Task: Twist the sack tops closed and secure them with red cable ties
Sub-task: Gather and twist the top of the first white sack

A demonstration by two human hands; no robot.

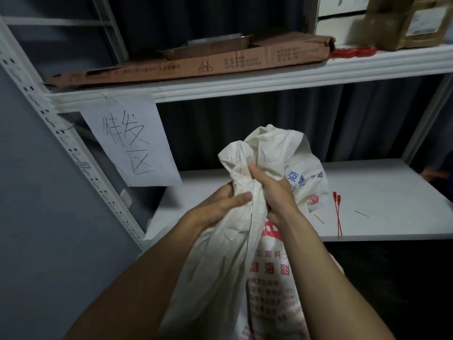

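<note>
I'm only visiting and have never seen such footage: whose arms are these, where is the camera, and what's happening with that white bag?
No machine here: a person wears one camera on the head, looking forward and down, so the bare arms are their own. The left hand and right hand both grip the bunched neck of a white printed sack. Behind it is a white shelf, where red cable ties lie to the sack's right, not yet used on it. A handwritten paper sign hangs from the upper shelf.
</note>
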